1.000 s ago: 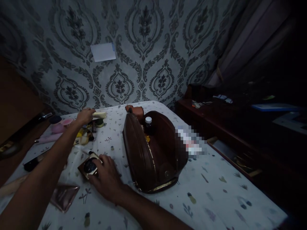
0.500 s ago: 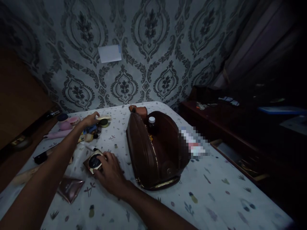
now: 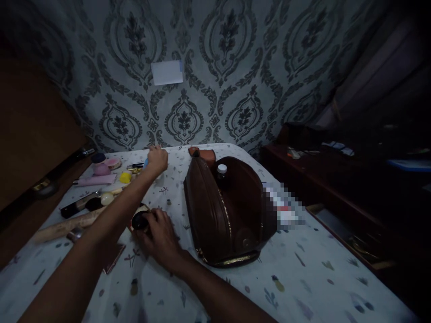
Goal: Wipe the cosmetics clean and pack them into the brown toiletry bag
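Observation:
My left hand (image 3: 158,159) is over the far part of the patterned sheet, its fingers curled and turned away from me. Whatever it grips is hidden; a bit of blue (image 3: 146,163) shows at its left side. Lower down, my right hand (image 3: 161,237) closes its thumb and fingers on a round black makeup compact (image 3: 139,220) with a pale edge. The compact sits over a brownish flat case on the sheet. To the right of both hands stands a brown leather bag (image 3: 210,211), unzipped and gaping, with a white-capped dark bottle (image 3: 222,169) inside.
Makeup items lie on the left: a pink tube (image 3: 101,180), a yellow sponge (image 3: 125,177), a dark-capped tube (image 3: 76,207) and jars. A tan leather piece (image 3: 205,155) is behind the bag. Patterned wallpaper (image 3: 183,119) closes the back; an open drawer (image 3: 333,224) is at right.
My left hand has moved right and now curls shut, away from the makeup pile. My right hand stays on the compact. The whole view has shifted slightly.

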The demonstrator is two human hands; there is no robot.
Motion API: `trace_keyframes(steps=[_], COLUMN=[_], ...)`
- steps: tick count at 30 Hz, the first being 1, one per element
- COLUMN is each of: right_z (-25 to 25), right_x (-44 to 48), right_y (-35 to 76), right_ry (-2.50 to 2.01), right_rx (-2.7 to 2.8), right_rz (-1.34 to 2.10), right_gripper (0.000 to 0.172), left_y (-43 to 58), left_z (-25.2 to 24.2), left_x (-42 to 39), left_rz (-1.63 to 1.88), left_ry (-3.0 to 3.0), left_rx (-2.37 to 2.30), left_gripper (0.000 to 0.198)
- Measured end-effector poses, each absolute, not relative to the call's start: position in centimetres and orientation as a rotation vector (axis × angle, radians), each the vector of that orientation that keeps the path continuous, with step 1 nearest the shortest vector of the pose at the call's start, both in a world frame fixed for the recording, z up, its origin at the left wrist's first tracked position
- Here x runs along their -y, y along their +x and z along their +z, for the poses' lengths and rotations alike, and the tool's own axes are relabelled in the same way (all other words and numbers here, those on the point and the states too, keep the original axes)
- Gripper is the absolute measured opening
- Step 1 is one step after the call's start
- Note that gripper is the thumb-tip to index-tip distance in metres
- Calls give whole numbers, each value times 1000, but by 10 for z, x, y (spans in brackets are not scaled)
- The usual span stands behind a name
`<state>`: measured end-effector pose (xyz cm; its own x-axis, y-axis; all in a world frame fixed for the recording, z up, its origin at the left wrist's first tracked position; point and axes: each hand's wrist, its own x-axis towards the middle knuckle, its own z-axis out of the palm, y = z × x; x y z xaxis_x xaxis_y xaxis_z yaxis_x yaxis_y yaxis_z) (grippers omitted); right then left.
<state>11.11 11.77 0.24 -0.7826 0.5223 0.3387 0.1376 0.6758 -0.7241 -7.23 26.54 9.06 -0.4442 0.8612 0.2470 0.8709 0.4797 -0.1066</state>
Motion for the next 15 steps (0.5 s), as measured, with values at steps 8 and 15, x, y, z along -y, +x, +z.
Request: trace_keyframes(steps=[8,15], right_z=[0,-3], right_x=[-119,-119], right_y=[112,113], right_ry=[-487,-439], right_rx=[2379,2353], right_rz=[979,944], right_gripper=[31,37], left_y=[-29,-69], left_z=[43,44], left_x=[-228,-188], left_rz=[-13,36], left_ry=[-1594,-1697], left_rx=[2404,2387], left_gripper=[37,38])
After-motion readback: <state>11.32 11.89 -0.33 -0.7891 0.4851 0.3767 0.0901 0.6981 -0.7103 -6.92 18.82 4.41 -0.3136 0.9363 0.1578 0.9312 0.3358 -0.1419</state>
